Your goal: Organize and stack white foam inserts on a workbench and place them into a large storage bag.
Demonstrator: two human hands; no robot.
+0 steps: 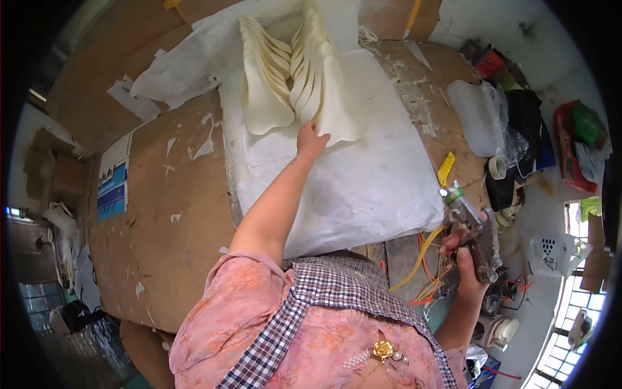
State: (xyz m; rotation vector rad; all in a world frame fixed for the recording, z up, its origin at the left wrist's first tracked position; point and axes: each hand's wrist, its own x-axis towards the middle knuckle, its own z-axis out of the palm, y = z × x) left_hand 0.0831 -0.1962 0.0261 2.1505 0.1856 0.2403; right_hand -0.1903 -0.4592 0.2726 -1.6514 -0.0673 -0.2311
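Two overlapping rows of thin cream curved sheets, probably foam pieces [338, 97], stand at the far middle of the white-covered work surface [353, 185]. My left hand [311, 141] reaches out to the lower edge of the nearest piece in the right row. Its fingers are closed in a pinch at that edge. On the right, by the table's near edge, my right hand [468, 267] is wrapped around a spray gun [465, 211] with a green ring near its nozzle. The nozzle points up and away from me.
Brown cardboard [168, 214] flanks the white cover on the left. A yellow hose [418, 256] and thin cables hang near the right hand. A yellow strip [446, 168], a tape roll [497, 168], plastic bags [476, 117] and a red tray [570, 146] are on the right.
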